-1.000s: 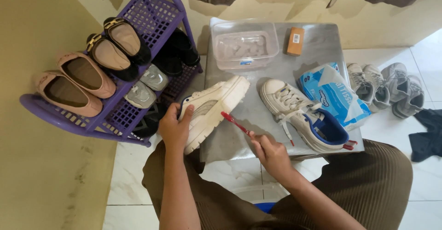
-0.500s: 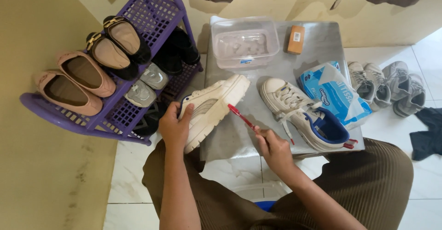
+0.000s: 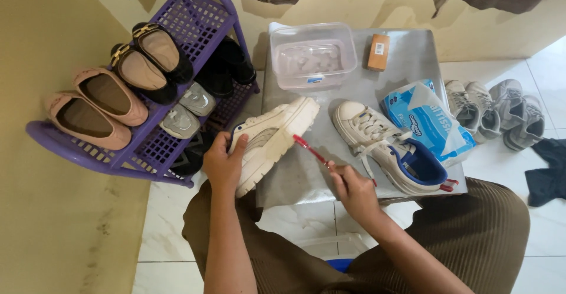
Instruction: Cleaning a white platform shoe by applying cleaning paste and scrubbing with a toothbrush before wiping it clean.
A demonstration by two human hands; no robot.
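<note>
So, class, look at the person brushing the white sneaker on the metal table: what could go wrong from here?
1. The left hand holds the white sneaker half off the metal table edge; it might slip to the floor.
2. The red brush in the right hand could flick dirt onto the second sneaker or the blue tissue pack beside it.

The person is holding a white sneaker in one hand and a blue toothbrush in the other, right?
Almost. The toothbrush in the right hand is red, not blue, as the head view shows. The left hand does hold the white sneaker.
</note>
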